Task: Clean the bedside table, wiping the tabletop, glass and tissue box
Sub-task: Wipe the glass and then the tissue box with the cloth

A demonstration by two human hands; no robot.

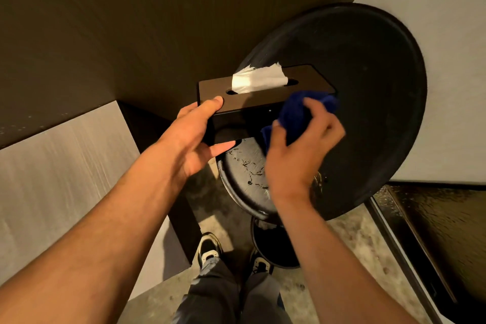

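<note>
Pale grey bedding (pixel 47 179) lies at the far left beneath a brown panelled wall (pixel 105 21). The left hand (pixel 194 137) is clamped on the left end of a dark brown rectangular tissue box (pixel 265 92), thumb on top and fingers underneath, holding it lifted above the round black bedside tabletop (pixel 368 87). A white tissue (pixel 256 79) sticks up from the slot. The right hand (pixel 299 150) is closed around a bunched blue cloth (pixel 297 113), pressed against the box's front right corner (a scuffed lower black shelf (pixel 247 173) shows below).
</note>
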